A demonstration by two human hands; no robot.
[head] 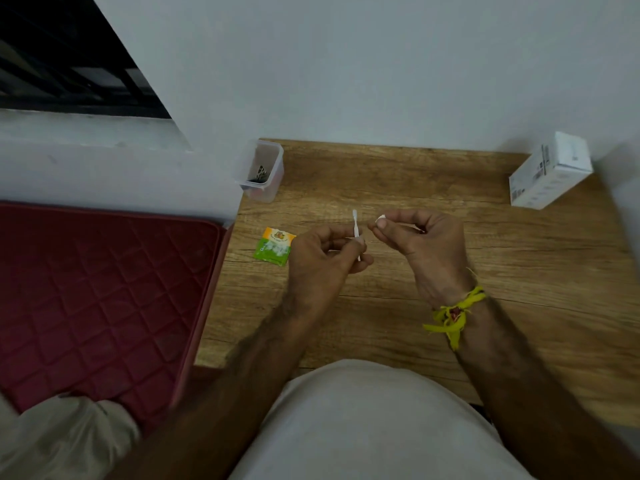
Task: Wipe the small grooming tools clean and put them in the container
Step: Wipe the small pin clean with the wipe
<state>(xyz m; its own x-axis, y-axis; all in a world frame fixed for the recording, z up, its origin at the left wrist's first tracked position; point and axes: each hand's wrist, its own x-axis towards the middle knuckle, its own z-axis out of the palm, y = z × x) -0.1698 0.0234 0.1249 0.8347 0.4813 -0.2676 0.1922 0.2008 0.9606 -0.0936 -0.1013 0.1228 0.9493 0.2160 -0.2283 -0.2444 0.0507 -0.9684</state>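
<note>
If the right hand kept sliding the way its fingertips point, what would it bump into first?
Most likely the thin white tool held upright by the left hand. The right hand, pinching a small white wad, points left straight at it across a small gap. Their relative height is hard to judge.

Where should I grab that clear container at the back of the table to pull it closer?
Take the clear container by its two long side walls near the open rim, reaching from the front right. It stands upright in the table's back left corner, so the wall blocks the rear and left.
</note>
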